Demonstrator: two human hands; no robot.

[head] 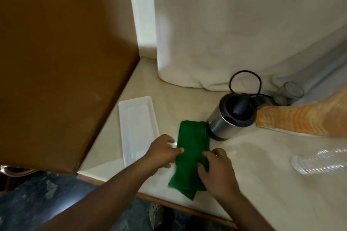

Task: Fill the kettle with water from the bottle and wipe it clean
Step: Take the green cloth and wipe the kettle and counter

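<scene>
Head view looks down on a pale stone counter where the left hand and right hand rest with loosely spread fingers on a folded green cloth. Just beyond its far end stands the steel kettle, lid shut, a white tray to its left and the clear bottle lying at the right edge. Farther back hang white curtains beside a brown wooden panel.
</scene>
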